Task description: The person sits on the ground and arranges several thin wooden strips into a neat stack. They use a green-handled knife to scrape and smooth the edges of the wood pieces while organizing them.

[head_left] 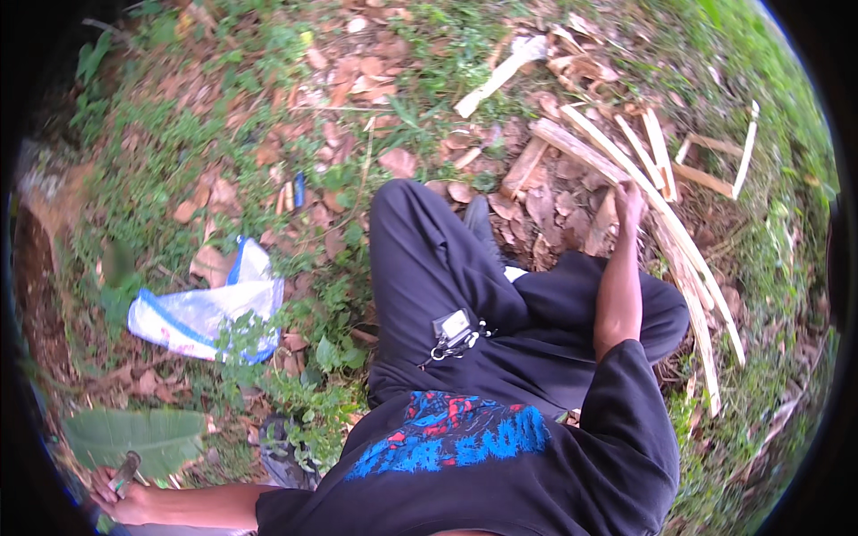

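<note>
Head view: right hand [628, 198], fingers curled around a long pale split wooden stick [666, 223] at upper right, its axis running down-right. Left hand [121, 500], lower left, fingers closed on a dark-handled tool [125, 469], well apart.

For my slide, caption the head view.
Seated person's right hand grips split wood strips; left hand holds a tool handle.

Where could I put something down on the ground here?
The leafy patch between the white plastic bag and the bent knee is mostly bare. Past the right hand it is crowded with split wood sticks. The left hand grips a tool handle among weeds.
</note>
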Available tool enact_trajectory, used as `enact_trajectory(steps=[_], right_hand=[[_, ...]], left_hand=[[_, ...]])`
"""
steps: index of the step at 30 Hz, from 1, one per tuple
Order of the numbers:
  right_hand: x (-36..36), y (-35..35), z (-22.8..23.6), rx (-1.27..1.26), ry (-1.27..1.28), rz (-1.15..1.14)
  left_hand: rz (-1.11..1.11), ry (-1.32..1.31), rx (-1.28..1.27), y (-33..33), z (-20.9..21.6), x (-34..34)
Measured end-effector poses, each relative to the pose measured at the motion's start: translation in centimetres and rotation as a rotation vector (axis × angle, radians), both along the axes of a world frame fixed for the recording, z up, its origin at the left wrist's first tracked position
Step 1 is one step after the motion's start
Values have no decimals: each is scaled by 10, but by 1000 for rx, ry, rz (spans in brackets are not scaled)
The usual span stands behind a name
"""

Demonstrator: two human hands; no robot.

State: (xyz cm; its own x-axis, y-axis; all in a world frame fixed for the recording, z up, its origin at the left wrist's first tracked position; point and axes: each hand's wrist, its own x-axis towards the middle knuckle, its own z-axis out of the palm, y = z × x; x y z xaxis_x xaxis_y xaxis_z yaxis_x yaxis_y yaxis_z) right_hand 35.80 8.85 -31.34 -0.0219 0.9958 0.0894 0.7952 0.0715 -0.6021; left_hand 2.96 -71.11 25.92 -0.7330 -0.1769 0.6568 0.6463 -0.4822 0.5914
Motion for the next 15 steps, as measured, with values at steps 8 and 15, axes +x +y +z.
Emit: enact_trajectory(steps=[8, 15], right_hand=[[0, -12, 38, 20, -3, 50], [32, -31, 18, -167, -32, -89]], left_hand=[[-373, -274, -753, 329, -166, -135], [-692, -72, -1843, 606, -445, -231]])
